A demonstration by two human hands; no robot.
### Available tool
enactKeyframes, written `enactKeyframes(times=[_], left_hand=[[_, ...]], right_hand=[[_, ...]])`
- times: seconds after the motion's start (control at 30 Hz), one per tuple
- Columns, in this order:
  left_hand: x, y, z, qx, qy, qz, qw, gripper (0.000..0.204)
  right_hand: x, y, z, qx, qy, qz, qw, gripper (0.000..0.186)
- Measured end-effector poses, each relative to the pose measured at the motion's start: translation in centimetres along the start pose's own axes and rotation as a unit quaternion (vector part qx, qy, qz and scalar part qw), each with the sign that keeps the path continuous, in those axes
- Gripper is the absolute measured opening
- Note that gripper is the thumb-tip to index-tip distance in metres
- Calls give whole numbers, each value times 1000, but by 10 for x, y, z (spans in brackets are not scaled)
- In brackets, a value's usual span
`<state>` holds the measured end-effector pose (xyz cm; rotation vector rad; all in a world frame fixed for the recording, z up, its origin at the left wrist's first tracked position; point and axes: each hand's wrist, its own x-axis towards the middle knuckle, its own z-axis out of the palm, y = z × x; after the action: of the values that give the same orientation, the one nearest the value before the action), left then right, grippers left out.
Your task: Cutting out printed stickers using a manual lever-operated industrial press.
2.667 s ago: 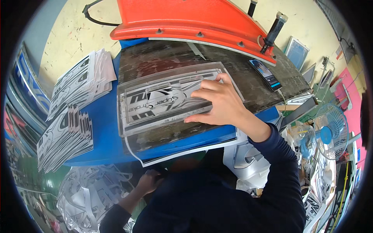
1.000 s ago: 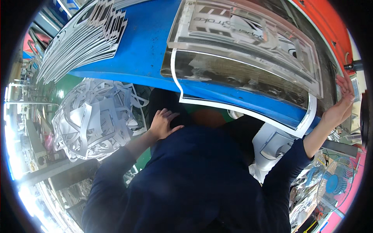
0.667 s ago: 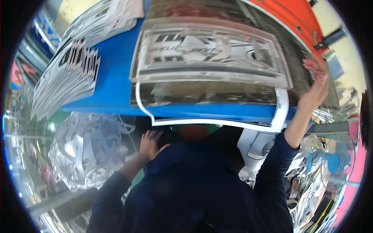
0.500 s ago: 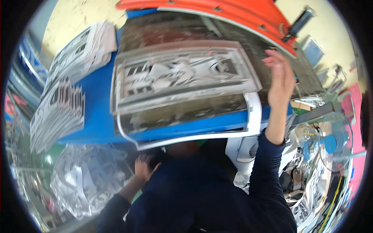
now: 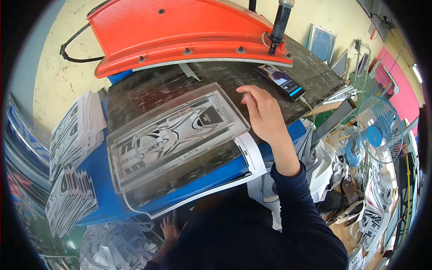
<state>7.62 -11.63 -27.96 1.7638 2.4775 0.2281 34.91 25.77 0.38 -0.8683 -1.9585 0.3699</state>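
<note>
A clear rectangular cutting plate [image 5: 120,173] lies at a slant on the dark worktable. Beneath it shows a white sheet [image 5: 257,158] printed with black graphics, its border strip drooping past the blue front edge. My right hand [image 5: 266,114] hovers by the plate's right end, fingers loosely bent, thumb apart, nothing held. Whether a fingertip touches the plate I cannot tell. Low in front of the table, my left hand [image 5: 170,228] has its fingers spread and appears to hold nothing; its wrist is partly hidden by my body.
A red press beam [image 5: 189,38] with a black handle [image 5: 280,28] spans the table's back. Stacks of printed sheets [image 5: 74,135] stand at the left. A phone [image 5: 281,82] with a cable lies at the right. White scraps [image 5: 114,243] fill the lower left; a blue fan [image 5: 380,129] stands right.
My view has turned, so the table and red beam sit lower and more slanted. My right hand is closer to the plate's end with fingers more bent. The phone has come into view.
</note>
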Motion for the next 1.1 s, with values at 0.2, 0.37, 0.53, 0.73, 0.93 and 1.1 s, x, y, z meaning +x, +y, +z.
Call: enactKeyframes(times=[0.2,0.37,0.53,0.73,0.93,1.1], left_hand=[[9,-35,30,-10,-89,48,995,71],[14,-23,35,19,-17,51,998,64],[10,-71,72,24,-10,133,991,61],[23,-84,57,-20,-128,62,990,58],[36,-85,25,-72,-228,-30,971,54],[42,-87,-17,-118,-308,-106,938,50]], right_hand=[[-3,2,-2,-1,13,-7,1000,21],[-4,3,0,-21,8,-20,1000,21],[-3,-1,-8,-24,17,-14,999,22],[-3,-1,-2,-10,-5,-13,1000,24],[-3,-1,-11,-22,-20,-6,1000,23],[0,-3,-10,-3,-21,3,1000,25]])
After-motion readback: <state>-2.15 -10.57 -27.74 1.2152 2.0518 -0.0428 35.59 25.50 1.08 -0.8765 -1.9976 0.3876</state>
